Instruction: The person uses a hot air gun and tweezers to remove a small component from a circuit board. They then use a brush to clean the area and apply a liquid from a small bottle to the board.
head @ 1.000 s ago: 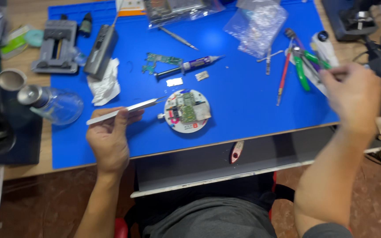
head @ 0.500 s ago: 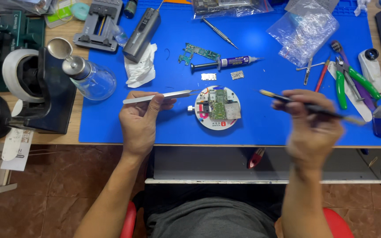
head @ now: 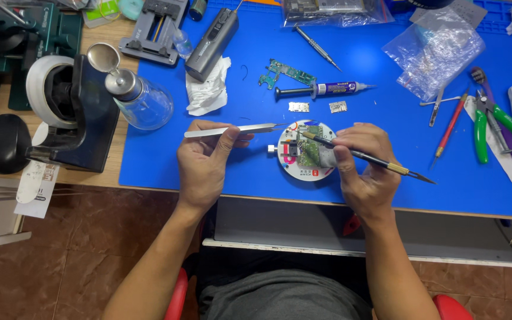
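At the far left stands a black microscope base (head: 75, 121), matte and blocky, beside a clear glass dispenser bottle (head: 143, 104) with a polished metal cap. The left hand (head: 205, 163) pinches slim, flat steel tweezers (head: 232, 130) between thumb and forefinger, their tips reaching the rim of a round white device (head: 306, 151). That disc lies near the front edge of the smooth blue silicone mat (head: 380, 59), its green circuit board exposed. The right hand (head: 365, 166) grips a thin black pen-shaped tool (head: 380, 161) with a brass collar, its tip on the board. Further right lie green-handled pliers (head: 496, 124).
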